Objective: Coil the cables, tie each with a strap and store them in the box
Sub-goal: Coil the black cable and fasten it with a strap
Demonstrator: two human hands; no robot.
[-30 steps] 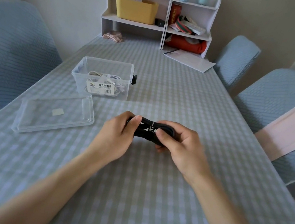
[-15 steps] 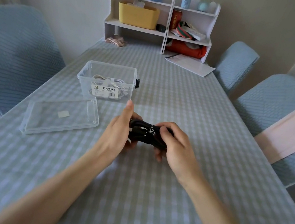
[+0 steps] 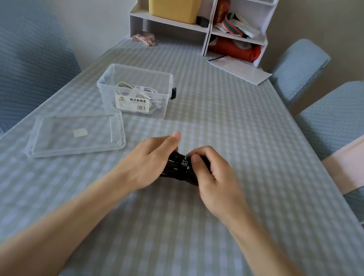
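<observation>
A coiled black cable (image 3: 179,166) with a black strap around its middle sits between my two hands, just above the checked tablecloth. My right hand (image 3: 211,179) grips its right end, thumb pressed on the strap. My left hand (image 3: 150,159) holds the left end, its thumb raised and pointing up. Much of the bundle is hidden by my fingers. The clear plastic box (image 3: 138,74) stands open behind and to the left, with a tied white cable (image 3: 135,92) inside it. Its clear lid (image 3: 78,138) lies flat on the table, left of my hands.
The table (image 3: 249,137) carries a white shelf unit (image 3: 203,12) at its far end, with a white booklet (image 3: 239,69) and a pink cloth (image 3: 143,38) near it. Blue-covered chairs stand at the left (image 3: 18,55) and right (image 3: 349,118).
My left hand has shifted around the left end of the black cable and its thumb has lifted. My right thumb now presses on the strap. The bundle stays in the same spot.
</observation>
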